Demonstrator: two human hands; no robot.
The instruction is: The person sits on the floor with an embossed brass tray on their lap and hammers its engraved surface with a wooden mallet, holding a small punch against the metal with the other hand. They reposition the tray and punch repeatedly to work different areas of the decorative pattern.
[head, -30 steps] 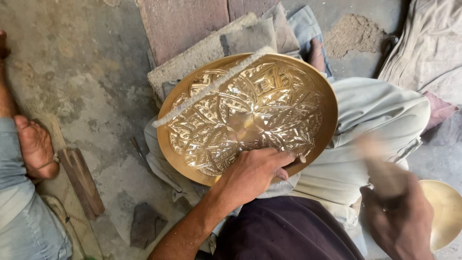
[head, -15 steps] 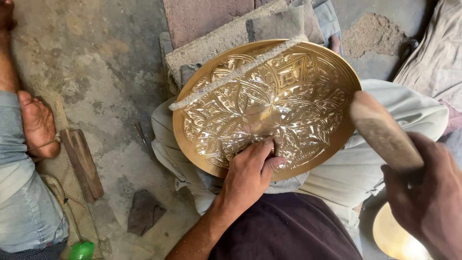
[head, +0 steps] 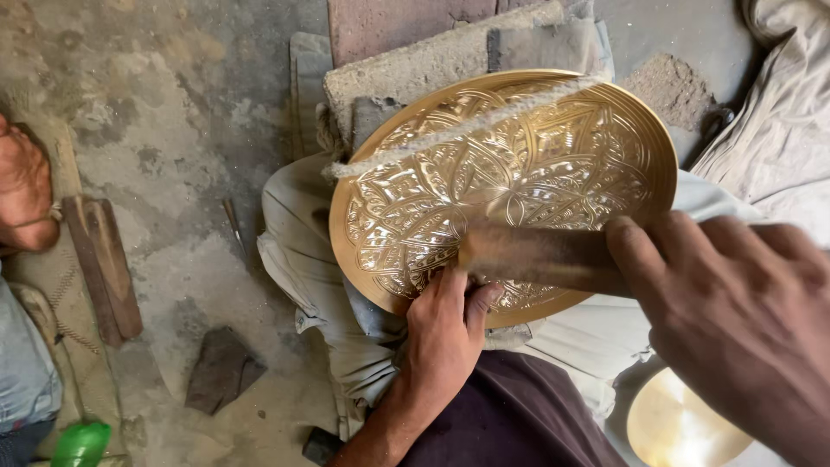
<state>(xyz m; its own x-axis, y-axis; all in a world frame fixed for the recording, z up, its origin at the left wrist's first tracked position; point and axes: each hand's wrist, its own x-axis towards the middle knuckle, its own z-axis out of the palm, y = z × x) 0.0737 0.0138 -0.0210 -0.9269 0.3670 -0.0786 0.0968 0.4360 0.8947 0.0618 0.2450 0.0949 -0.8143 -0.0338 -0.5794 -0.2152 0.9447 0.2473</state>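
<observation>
A large round brass plate (head: 519, 173) with an engraved floral pattern rests tilted on my lap. A rough twine cord (head: 450, 130) runs across its upper part. My left hand (head: 443, 335) presses on the plate's lower rim, fingers closed around something small I cannot make out against the metal. My right hand (head: 735, 320) fills the right foreground and grips a blurred wooden mallet (head: 540, 255), whose head lies over the plate just above my left hand.
Stone blocks (head: 450, 52) lie behind the plate on a dusty concrete floor. Another person's bare foot (head: 24, 186) sits at the left by a wooden piece (head: 104, 264). A green bottle (head: 79, 443) is at the bottom left, a second brass dish (head: 683, 428) at the bottom right.
My right hand has swung the mallet down and leftward from the right side onto the plate above my left hand. The view has shifted closer to the plate.
</observation>
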